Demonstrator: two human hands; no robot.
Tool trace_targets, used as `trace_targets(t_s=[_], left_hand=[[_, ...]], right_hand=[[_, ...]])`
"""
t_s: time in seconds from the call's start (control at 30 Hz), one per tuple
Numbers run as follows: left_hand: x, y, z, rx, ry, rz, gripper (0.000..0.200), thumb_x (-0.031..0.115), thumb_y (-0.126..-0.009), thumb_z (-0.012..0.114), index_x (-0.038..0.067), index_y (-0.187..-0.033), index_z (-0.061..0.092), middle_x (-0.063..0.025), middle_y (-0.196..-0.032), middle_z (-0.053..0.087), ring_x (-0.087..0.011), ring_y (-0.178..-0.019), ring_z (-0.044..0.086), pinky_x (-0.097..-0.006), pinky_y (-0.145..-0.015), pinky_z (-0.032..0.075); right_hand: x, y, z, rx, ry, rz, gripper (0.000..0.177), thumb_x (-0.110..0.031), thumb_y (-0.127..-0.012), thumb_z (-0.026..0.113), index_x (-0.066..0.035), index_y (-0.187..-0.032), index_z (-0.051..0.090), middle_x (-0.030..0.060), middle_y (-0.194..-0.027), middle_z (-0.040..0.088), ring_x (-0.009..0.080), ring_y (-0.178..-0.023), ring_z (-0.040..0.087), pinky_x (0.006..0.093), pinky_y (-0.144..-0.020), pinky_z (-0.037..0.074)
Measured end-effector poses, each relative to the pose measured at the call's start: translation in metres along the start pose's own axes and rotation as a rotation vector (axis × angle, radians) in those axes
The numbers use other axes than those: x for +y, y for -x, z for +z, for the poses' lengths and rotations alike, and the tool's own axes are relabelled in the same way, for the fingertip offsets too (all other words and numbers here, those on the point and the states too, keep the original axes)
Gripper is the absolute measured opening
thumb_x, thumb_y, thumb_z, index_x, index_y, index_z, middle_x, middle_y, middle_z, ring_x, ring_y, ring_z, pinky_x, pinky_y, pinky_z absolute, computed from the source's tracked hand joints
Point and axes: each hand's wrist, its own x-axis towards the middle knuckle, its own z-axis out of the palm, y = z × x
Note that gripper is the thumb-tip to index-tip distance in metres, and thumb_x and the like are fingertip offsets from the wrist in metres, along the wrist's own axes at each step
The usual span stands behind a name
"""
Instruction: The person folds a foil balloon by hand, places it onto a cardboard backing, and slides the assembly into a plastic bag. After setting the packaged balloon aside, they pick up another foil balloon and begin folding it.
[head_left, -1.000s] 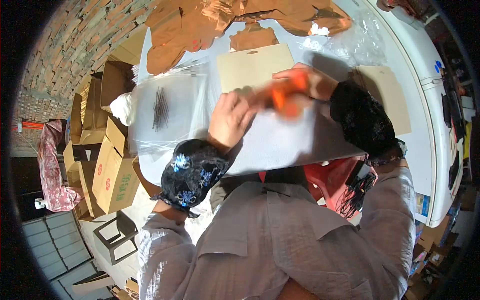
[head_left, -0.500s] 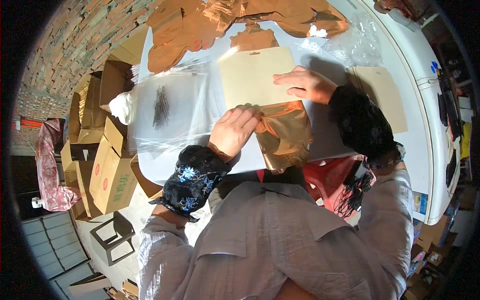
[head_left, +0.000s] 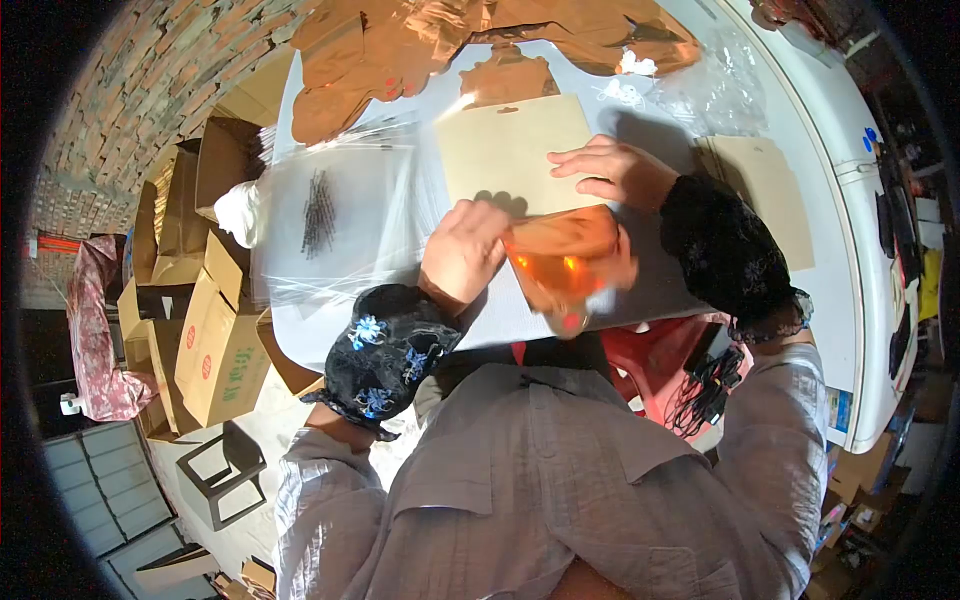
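Note:
A cream card [head_left: 515,155] with a hang slot at its top lies on the white table. A shiny copper-coloured foil piece [head_left: 565,255], blurred by motion, extends from the card's lower edge toward my body. My left hand [head_left: 465,252] has its fingers bent together at the foil's upper left corner and pinches it there. Fingers of my right hand [head_left: 620,172] are apart, resting on the card's right side just above the foil.
Clear plastic sheets [head_left: 350,210] carry a bundle of dark ties [head_left: 319,215] at left. Copper foil pieces [head_left: 370,60] cover the far edge. More cream cards [head_left: 765,190] and crumpled clear plastic [head_left: 725,85] are at right. Cardboard boxes [head_left: 215,335] stand left of the table.
My left hand has closed at the foil's corner, having lain flatter before. The foil's lower end has lifted and folded up, blurred. My right hand has barely moved.

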Motion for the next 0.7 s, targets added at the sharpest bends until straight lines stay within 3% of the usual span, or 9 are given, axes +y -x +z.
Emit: trace_targets(t_s=[0.1, 0.17, 0.23, 0.27, 0.37, 0.47, 0.57, 0.67, 0.7], left_hand=[[-0.01, -0.007, 0.007, 0.045, 0.154, -0.227, 0.014, 0.015, -0.086, 0.066, 0.003, -0.093, 0.064, -0.015, -0.092, 0.055, -0.0374, -0.09, 0.053, -0.0436, -0.08, 0.046], [-0.013, -0.013, 0.009, 0.073, 0.268, -0.372, 0.022, 0.019, -0.09, 0.063, -0.003, -0.087, 0.064, -0.019, -0.094, 0.054, -0.0387, -0.092, 0.053, -0.0446, -0.085, 0.044], [-0.014, -0.018, 0.008, 0.034, 0.276, -0.499, 0.023, 0.021, -0.09, 0.063, -0.002, -0.092, 0.064, -0.0187, -0.098, 0.054, -0.0381, -0.094, 0.053, -0.0442, -0.088, 0.044], [-0.015, -0.02, 0.008, 0.026, 0.239, -0.49, 0.024, 0.021, -0.09, 0.063, -0.002, -0.093, 0.064, -0.0191, -0.1, 0.053, -0.0382, -0.094, 0.053, -0.044, -0.088, 0.044], [-0.017, -0.024, 0.01, 0.032, 0.132, -0.477, 0.025, 0.023, -0.09, 0.064, -0.002, -0.093, 0.064, -0.0195, -0.102, 0.052, -0.0381, -0.094, 0.053, -0.0433, -0.088, 0.045], [-0.019, -0.023, 0.016, 0.062, 0.052, -0.484, 0.027, 0.026, -0.09, 0.066, -0.001, -0.09, 0.063, -0.0192, -0.1, 0.051, -0.0383, -0.095, 0.054, -0.0438, -0.084, 0.046], [-0.022, -0.024, 0.016, 0.033, 0.021, -0.463, 0.027, 0.026, -0.09, 0.067, 0.0, -0.095, 0.061, -0.0201, -0.103, 0.05, -0.0402, -0.095, 0.054, -0.0458, -0.084, 0.047], [-0.024, -0.025, 0.017, 0.057, -0.007, -0.424, 0.03, 0.025, -0.089, 0.068, 0.001, -0.102, 0.055, -0.021, -0.104, 0.048, -0.0414, -0.091, 0.055, -0.0472, -0.081, 0.048], [-0.023, -0.026, 0.015, 0.065, -0.005, -0.416, 0.031, 0.024, -0.088, 0.069, 0.002, -0.103, 0.053, -0.0213, -0.103, 0.048, -0.0419, -0.09, 0.055, -0.0476, -0.08, 0.048]], right_hand=[[0.025, 0.0, 0.021, 0.016, -0.21, 0.106, 0.031, -0.007, -0.087, 0.058, -0.003, -0.118, 0.061, 0.0137, -0.117, 0.063, 0.0303, -0.107, 0.056, 0.0392, -0.097, 0.045], [0.034, 0.005, 0.024, 0.018, -0.116, 0.078, 0.029, -0.006, -0.087, 0.055, -0.001, -0.115, 0.059, 0.0162, -0.11, 0.063, 0.0314, -0.105, 0.057, 0.0398, -0.096, 0.045], [0.012, 0.005, 0.001, 0.012, 0.213, -0.047, 0.027, -0.004, -0.086, 0.055, 0.001, -0.113, 0.057, 0.0175, -0.105, 0.061, 0.0316, -0.102, 0.057, 0.0402, -0.094, 0.045], [-0.001, -0.005, 0.003, 0.234, 0.047, -0.079, 0.023, -0.004, -0.087, 0.055, 0.003, -0.109, 0.055, 0.0189, -0.097, 0.059, 0.0339, -0.097, 0.056, 0.0409, -0.09, 0.046], [-0.009, -0.002, -0.009, 0.014, 0.092, 0.122, 0.035, 0.005, -0.084, 0.055, 0.009, -0.118, 0.048, 0.0268, -0.104, 0.058, 0.0421, -0.099, 0.058, 0.0417, -0.084, 0.048], [0.0, 0.001, -0.002, 0.013, 0.009, 0.313, 0.036, 0.004, -0.085, 0.055, 0.009, -0.12, 0.046, 0.0281, -0.104, 0.058, 0.0422, -0.099, 0.059, 0.0421, -0.082, 0.048], [0.006, 0.002, -0.001, 0.072, -0.019, 0.194, 0.039, 0.0, -0.092, 0.052, 0.008, -0.128, 0.041, 0.0286, -0.104, 0.058, 0.0405, -0.098, 0.06, 0.0418, -0.08, 0.048], [-0.009, -0.005, -0.009, 0.047, -0.271, 0.436, 0.036, -0.005, -0.097, 0.047, 0.004, -0.132, 0.04, 0.0278, -0.107, 0.059, 0.0391, -0.1, 0.061, 0.0402, -0.085, 0.049], [0.001, -0.002, -0.002, 0.128, -0.177, 0.292, 0.037, -0.006, -0.098, 0.046, 0.004, -0.133, 0.039, 0.0275, -0.111, 0.059, 0.0389, -0.102, 0.061, 0.0398, -0.087, 0.049]])
